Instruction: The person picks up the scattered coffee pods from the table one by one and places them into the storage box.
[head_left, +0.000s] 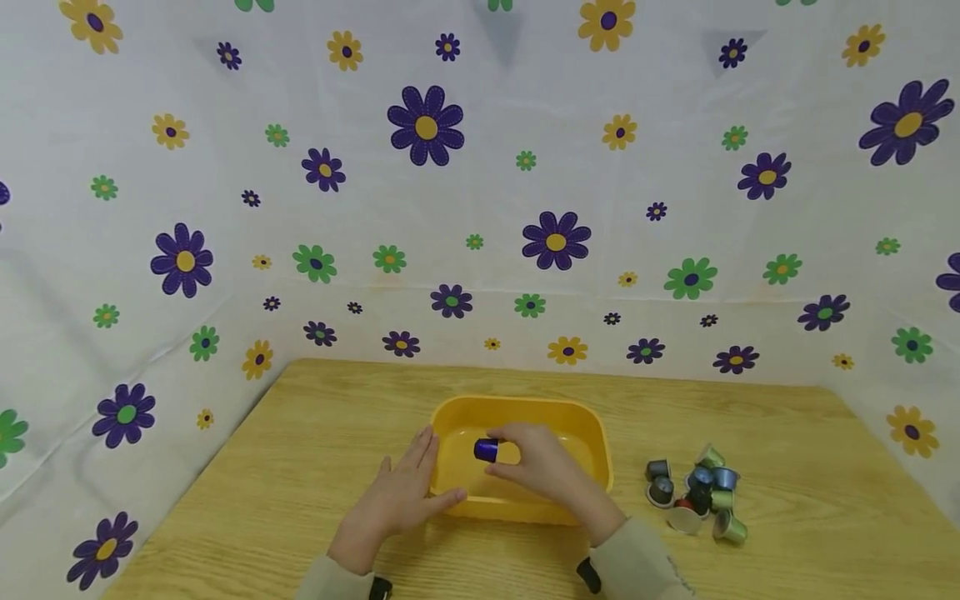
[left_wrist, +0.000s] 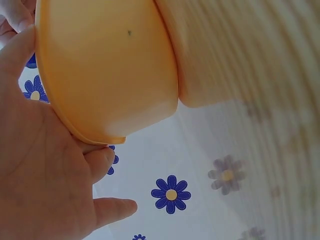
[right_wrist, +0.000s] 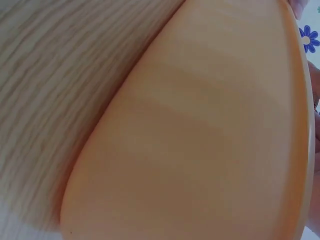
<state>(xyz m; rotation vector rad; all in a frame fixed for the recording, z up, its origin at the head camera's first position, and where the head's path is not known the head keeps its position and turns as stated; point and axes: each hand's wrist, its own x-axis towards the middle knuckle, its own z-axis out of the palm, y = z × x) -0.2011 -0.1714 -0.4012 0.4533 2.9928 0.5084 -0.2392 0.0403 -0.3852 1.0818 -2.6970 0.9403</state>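
A yellow plastic tub point(head_left: 525, 510) stands on the wooden table, its inside facing up in the head view. Over it, my right hand point(head_left: 543, 462) pinches a dark blue coffee capsule point(head_left: 486, 450) between thumb and fingers. My left hand point(head_left: 392, 500) rests at the tub's left side, fingers straight along the rim and thumb reaching over the front edge. The left wrist view shows that palm point(left_wrist: 45, 160) close against the tub's outer wall point(left_wrist: 110, 65). In the right wrist view the tub's wall point(right_wrist: 200, 140) fills most of the picture, and the capsule is hidden.
To the right of the tub lies a loose group of coffee capsules, among them a light green one point(head_left: 729, 527), a blue one point(head_left: 725, 477) and a red-and-silver one point(head_left: 684, 517). A white cloth with printed flowers point(head_left: 480, 192) hangs behind and beside the table point(head_left: 330, 417).
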